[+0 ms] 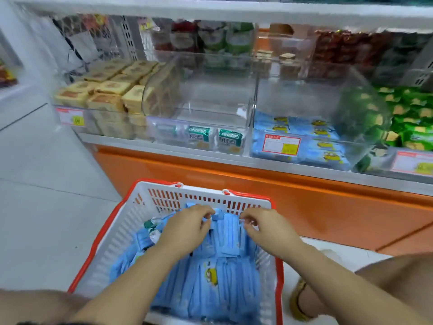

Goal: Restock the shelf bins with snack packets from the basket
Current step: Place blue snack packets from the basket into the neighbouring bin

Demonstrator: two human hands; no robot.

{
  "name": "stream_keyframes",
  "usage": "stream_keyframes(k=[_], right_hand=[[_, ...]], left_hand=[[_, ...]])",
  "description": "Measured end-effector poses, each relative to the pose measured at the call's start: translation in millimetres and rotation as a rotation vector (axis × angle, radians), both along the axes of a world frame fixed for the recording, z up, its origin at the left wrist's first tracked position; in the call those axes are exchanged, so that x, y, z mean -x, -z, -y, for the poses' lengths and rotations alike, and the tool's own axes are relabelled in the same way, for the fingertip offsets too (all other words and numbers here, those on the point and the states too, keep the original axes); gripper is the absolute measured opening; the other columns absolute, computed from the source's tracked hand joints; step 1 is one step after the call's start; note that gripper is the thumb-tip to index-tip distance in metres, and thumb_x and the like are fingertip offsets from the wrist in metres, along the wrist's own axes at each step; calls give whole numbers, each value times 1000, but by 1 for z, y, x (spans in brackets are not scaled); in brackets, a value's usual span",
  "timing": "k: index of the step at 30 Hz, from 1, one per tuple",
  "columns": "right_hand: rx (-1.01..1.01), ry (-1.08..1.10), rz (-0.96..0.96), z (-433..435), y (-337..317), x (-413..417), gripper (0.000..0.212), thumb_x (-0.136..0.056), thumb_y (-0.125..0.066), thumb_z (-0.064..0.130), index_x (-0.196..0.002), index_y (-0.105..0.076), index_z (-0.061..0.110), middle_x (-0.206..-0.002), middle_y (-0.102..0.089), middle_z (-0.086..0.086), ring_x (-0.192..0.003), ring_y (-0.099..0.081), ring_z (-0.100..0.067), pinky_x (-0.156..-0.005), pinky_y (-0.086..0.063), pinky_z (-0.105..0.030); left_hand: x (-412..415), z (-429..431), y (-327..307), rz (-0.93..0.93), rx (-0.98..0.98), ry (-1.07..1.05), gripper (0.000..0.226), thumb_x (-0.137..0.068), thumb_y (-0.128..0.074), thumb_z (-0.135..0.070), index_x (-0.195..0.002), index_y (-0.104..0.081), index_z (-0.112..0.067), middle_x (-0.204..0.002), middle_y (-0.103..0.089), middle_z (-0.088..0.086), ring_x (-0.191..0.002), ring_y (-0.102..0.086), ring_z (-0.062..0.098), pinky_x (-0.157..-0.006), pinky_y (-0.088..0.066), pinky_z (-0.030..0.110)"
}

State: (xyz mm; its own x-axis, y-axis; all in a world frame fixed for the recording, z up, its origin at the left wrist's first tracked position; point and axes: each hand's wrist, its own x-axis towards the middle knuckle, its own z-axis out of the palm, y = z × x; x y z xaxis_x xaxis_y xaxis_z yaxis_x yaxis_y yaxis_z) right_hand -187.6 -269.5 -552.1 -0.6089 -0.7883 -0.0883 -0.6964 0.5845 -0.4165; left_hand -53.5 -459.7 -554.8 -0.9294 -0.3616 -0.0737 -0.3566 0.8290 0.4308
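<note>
The left hand (187,227) reaches into the basket (117,233). Its fingers curl down and pinch the tops of some blue packets (210,285). The right hand (269,231) is just beside it. Its fingers are curled too and grip the top edge of the same bunch. The blue packets stand packed close together and fill most of the basket. One shows a little yellow cartoon.

The basket is white with a red rim and sits on the pale floor (46,184), near the orange shelf base (304,207). Up on the shelf, a clear shelf bin (293,95) has more blue packets lying low inside it. A red and yellow price tag (281,144) is on its front. The middle bin (210,95) to its left holds a few white and green packets (230,137). Yellow cakes (105,95) are further left, and green packets (412,113) are on the right.
</note>
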Motion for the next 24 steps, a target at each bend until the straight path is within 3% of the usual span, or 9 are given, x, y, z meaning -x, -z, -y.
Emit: stream_keyframes(k=[3, 5, 9, 13, 16, 18, 20, 22, 24], right_hand=[[-184, -36, 105, 10, 36, -5, 30, -97, -52, 30, -127, -58, 30, -117, -63, 9, -106, -60, -14, -86, -52, -34], [-293, -72, 127, 21, 57, -3, 38, -95, -55, 29, -133, -53, 31, -132, -55, 3, -118, -56, -21, -93, -50, -39], [-501, -195, 181, 43, 92, 1, 60, -92, -59, 29, -147, -36, 38, -163, -6, -5, -140, -37, -30, -106, -42, -43], [-592, -260, 238, 58, 107, 5, 64, -90, -63, 42, -147, -35, 40, -164, 15, -2, -131, -49, -30, -101, -45, -40], [-546, -248, 258, 67, 113, 12, 67, -83, -68, 51, -142, -41, 34, -164, 7, -3, -126, -54, -31, -99, -46, -41], [-516, -234, 266, 71, 117, 16, 64, -75, -71, 57, -129, -48, 32, -160, -9, -2, -121, -55, -32, -96, -48, -41], [-499, -227, 323, 73, 113, 22, 59, -65, -73, 59, -113, -49, 33, -144, -30, 0, -114, -55, -29, -91, -49, -41], [-473, -226, 371, 76, 100, 32, 46, -68, -75, 46, -101, -46, 34, -120, -44, 4, -103, -53, -22, -86, -49, -39], [-430, -216, 421, 80, 80, 45, 33, -77, -70, 23, -100, -48, 30, -109, -54, 2, -96, -54, -21, -79, -48, -37]], left_hand=[[-11, 7, 33, 125, 28, 10, 36, -99, -48, -26, -135, -54, -32, -134, -56, -9, -108, -61, 16, -92, -50, 36], [-9, 10, 52, 186, 81, 55, 43, -99, -47, -26, -143, -46, -31, -144, -45, -6, -124, -51, 19, -98, -45, 37], [1, 11, 77, 291, 141, 119, 64, -97, -51, -26, -155, -25, -28, -164, -11, 3, -149, -17, 26, -117, -27, 41], [9, 13, 98, 398, 144, 184, 70, -97, -49, -23, -157, -14, -29, -165, 11, 5, -152, 5, 28, -123, -8, 48], [11, 19, 115, 415, 152, 233, 64, -100, -47, -28, -156, -16, -28, -164, 16, 2, -152, 9, 28, -122, -3, 53], [10, 24, 120, 420, 152, 249, 60, -100, -47, -27, -155, -22, -27, -165, 12, 1, -152, 8, 27, -122, -3, 53], [11, 28, 119, 416, 157, 263, 57, -99, -49, -25, -153, -29, -26, -165, 1, 2, -152, 1, 26, -122, -3, 52], [18, 32, 111, 380, 190, 283, 55, -97, -49, -24, -150, -35, -26, -162, -16, 4, -149, -15, 27, -122, -9, 48], [30, 37, 100, 323, 147, 265, 50, -97, -47, -23, -146, -39, -28, -153, -35, 0, -139, -35, 27, -116, -24, 43]])
